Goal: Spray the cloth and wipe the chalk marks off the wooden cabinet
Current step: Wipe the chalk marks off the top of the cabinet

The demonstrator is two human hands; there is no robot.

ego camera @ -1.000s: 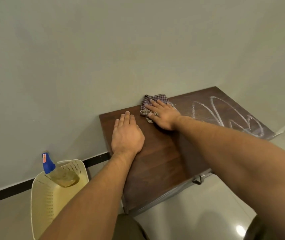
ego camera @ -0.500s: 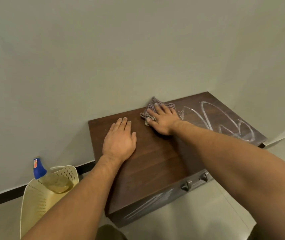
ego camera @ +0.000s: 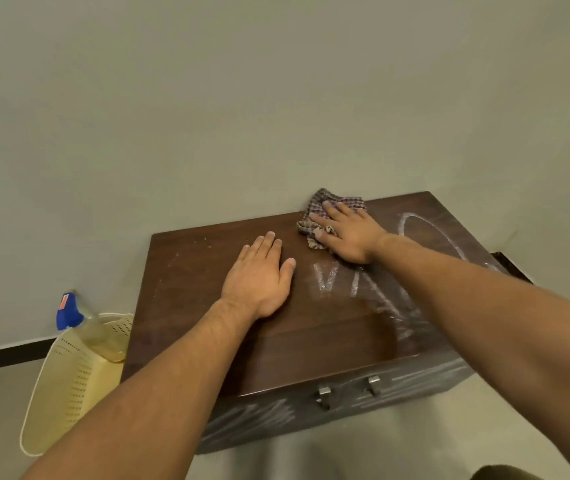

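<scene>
A dark wooden cabinet (ego camera: 207, 292) stands against the wall. White chalk marks (ego camera: 325, 280) cross the middle and right of its top, and more chalk streaks (ego camera: 259, 419) show on its front. My right hand (ego camera: 349, 230) presses flat on a checked cloth (ego camera: 328, 199) at the back edge of the top, fingers spread over it. My left hand (ego camera: 259, 278) lies flat and empty on the top, left of the chalk. A spray bottle (ego camera: 69, 313) with a blue head leans in a cream basket on the floor to the left.
The cream perforated basket (ego camera: 69, 382) stands on the floor against the cabinet's left side. Two metal handles (ego camera: 347, 389) stick out of the cabinet front. A plain wall rises directly behind the cabinet, with a dark skirting strip (ego camera: 3, 358) along the floor.
My right hand and the cloth have stayed at the back edge of the top. My view has shifted, so more chalk marks and the cabinet front show now. My left hand stays flat.
</scene>
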